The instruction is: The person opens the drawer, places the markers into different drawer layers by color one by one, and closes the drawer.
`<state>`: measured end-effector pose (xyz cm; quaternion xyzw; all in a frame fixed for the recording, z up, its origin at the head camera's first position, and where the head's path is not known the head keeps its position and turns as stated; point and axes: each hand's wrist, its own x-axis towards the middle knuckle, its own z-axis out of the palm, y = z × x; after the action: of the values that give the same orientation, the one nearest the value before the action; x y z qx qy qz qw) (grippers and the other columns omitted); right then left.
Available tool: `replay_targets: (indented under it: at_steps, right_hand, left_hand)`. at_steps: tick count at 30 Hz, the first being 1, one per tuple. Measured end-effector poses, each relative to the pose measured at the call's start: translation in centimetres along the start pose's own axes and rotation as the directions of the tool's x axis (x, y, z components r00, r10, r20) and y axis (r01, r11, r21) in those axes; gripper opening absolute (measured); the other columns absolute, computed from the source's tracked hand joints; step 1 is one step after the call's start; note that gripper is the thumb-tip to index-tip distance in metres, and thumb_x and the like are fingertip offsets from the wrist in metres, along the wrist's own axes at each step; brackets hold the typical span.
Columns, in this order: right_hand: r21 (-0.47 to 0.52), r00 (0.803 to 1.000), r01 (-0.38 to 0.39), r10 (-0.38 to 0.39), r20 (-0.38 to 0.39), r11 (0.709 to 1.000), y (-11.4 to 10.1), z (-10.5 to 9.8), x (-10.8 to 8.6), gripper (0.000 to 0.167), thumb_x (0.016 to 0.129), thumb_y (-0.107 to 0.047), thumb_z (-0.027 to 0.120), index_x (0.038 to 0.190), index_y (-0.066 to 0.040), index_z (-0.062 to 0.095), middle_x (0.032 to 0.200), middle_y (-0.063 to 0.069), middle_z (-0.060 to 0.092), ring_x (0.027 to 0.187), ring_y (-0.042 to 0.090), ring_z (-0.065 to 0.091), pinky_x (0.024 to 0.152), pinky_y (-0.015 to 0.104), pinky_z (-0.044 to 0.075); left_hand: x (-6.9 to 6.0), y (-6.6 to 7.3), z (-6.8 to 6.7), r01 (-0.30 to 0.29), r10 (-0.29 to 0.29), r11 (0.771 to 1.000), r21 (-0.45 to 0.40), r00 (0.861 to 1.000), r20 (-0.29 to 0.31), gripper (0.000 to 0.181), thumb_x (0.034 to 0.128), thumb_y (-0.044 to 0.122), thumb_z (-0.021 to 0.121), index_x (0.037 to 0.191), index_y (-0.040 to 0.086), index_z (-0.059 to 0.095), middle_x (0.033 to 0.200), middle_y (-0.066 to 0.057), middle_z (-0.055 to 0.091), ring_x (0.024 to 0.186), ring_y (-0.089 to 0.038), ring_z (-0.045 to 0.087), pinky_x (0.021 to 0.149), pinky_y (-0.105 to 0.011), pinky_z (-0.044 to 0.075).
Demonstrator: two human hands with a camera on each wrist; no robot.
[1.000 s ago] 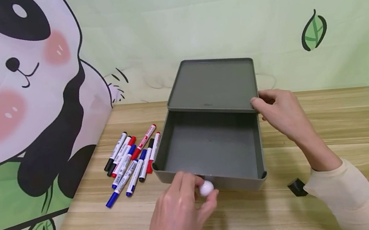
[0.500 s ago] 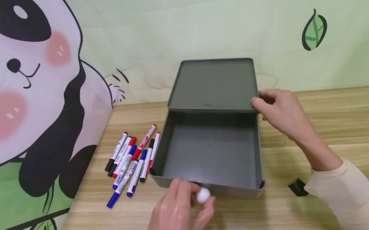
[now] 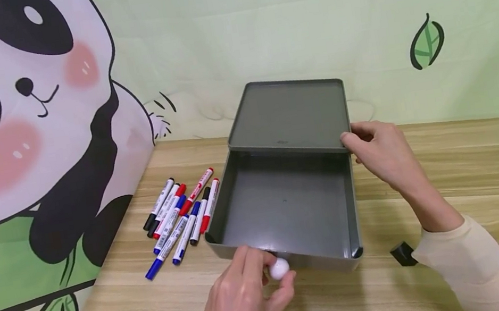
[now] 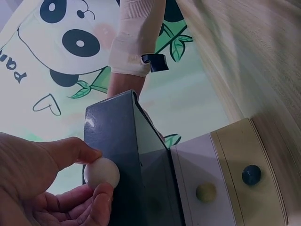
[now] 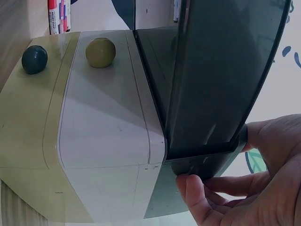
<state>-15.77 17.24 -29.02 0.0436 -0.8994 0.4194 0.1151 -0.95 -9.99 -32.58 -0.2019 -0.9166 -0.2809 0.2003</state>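
Observation:
A small drawer unit stands on the table, its grey top (image 3: 289, 114) shaped like a shallow tray. The dark grey upper drawer (image 3: 286, 209) is pulled out toward me, with nothing lying in it. My left hand (image 3: 237, 300) pinches the round white knob (image 4: 102, 173) on that drawer's front between thumb and fingers. At the unit's right side, my right hand (image 3: 385, 156) grips the body near its top front corner, thumb on the rim. Below, in the right wrist view, are a white drawer (image 5: 103, 108) with a yellow knob (image 5: 100, 52) and a cream drawer (image 5: 28, 113) with a dark knob (image 5: 35, 60).
Several whiteboard markers (image 3: 177, 220) with black, red and blue caps lie in a loose pile left of the unit. A black block (image 3: 403, 254) shows beside the right sleeve (image 3: 460, 253). Behind the wooden table (image 3: 464, 166) hangs a panda-printed backdrop (image 3: 370, 24).
The upper drawer has slid a little further out toward me, my left hand moving with its knob. My right hand has stayed at the unit's side.

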Motion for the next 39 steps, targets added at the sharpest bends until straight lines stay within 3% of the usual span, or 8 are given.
replay_targets:
  at_steps: [4,6,11,15,18,25,33,39]
  right_hand:
    - [-0.003,1.0,-0.003,0.003,0.005,1.0,0.0,0.0,-0.1,0.04,0.102,-0.03,0.051,0.12,-0.002,0.073,0.098,0.015,0.071,0.076,0.025,0.066,0.066,0.028,0.054]
    - [-0.001,1.0,0.0,0.0,0.003,1.0,0.0,0.0,-0.1,0.039,0.102,-0.03,0.051,0.118,-0.003,0.073,0.096,0.015,0.071,0.075,0.025,0.066,0.065,0.029,0.054]
    - [0.004,1.0,0.014,-0.014,-0.007,1.0,0.0,0.1,0.0,0.036,0.102,-0.031,0.051,0.108,-0.004,0.074,0.091,0.014,0.07,0.073,0.025,0.065,0.064,0.03,0.053]
    - [0.008,1.0,0.012,-0.012,-0.009,1.0,0.0,0.1,-0.1,0.037,0.102,-0.031,0.051,0.11,-0.004,0.074,0.092,0.014,0.07,0.074,0.026,0.065,0.064,0.03,0.053]
    - [0.01,1.0,0.014,-0.014,-0.01,1.0,0.0,0.1,0.0,0.037,0.102,-0.032,0.051,0.11,-0.004,0.074,0.092,0.014,0.07,0.074,0.026,0.065,0.064,0.029,0.053]
    - [0.012,0.999,0.03,-0.03,-0.014,0.999,0.0,0.3,0.0,0.033,0.102,-0.03,0.052,0.099,-0.004,0.072,0.085,0.013,0.067,0.072,0.024,0.064,0.063,0.028,0.054]
    - [0.018,0.998,0.05,-0.049,-0.028,0.999,0.2,0.4,0.0,0.033,0.102,-0.028,0.052,0.083,-0.005,0.065,0.075,0.009,0.061,0.069,0.026,0.063,0.061,0.031,0.052]
    - [0.021,0.999,0.044,-0.044,-0.026,0.999,0.2,0.4,0.0,0.032,0.101,-0.028,0.053,0.097,-0.004,0.073,0.082,0.011,0.066,0.071,0.024,0.064,0.063,0.03,0.054]
  left_hand:
    - [-0.3,-0.1,-0.1,0.016,-0.016,1.0,0.01,1.0,0.011,0.034,0.0806,0.027,0.09,0.093,0.011,0.063,0.086,0.004,0.058,0.068,-0.004,0.055,0.058,-0.017,0.05]
    - [-0.7,-0.2,-0.3,0.024,-0.024,1.0,0.008,1.0,-0.011,0.035,0.0802,0.031,0.091,0.095,0.013,0.065,0.087,0.006,0.058,0.069,-0.004,0.054,0.058,-0.017,0.05]
    - [-0.9,-0.8,-1.6,0.018,-0.01,0.998,0.054,0.99,-0.139,0.029,0.0784,0.031,0.092,0.094,0.017,0.07,0.085,0.01,0.064,0.068,-0.003,0.058,0.053,-0.016,0.045]
    - [-0.1,-1.6,-3.5,0.045,-0.024,0.995,0.094,0.976,-0.216,0.019,0.0811,0.02,0.088,0.092,0.019,0.074,0.085,0.009,0.069,0.068,-0.004,0.061,0.053,-0.019,0.046]
    - [0.8,-2.6,-5.1,0.085,-0.062,0.992,0.091,0.972,-0.228,0.015,0.0838,0.012,0.084,0.094,0.018,0.074,0.086,0.007,0.07,0.069,-0.006,0.061,0.054,-0.024,0.049]
    - [3.0,-6.4,-7.2,0.114,-0.082,0.99,0.088,0.949,-0.305,0.014,0.0866,0.003,0.077,0.099,0.009,0.076,0.088,-0.004,0.073,0.067,-0.019,0.066,0.058,-0.04,0.05]
    - [4.6,-9.0,-8.0,0.236,-0.211,0.968,0.082,0.947,-0.243,0.014,0.0912,0.011,0.077,0.105,0.007,0.077,0.092,-0.008,0.073,0.074,-0.025,0.069,0.063,-0.044,0.048]
    - [5.5,-11.0,-7.9,0.312,-0.297,0.946,0.091,0.943,-0.147,0.018,0.0926,0.017,0.078,0.108,0.008,0.076,0.092,-0.01,0.074,0.08,-0.027,0.07,0.057,-0.038,0.044]
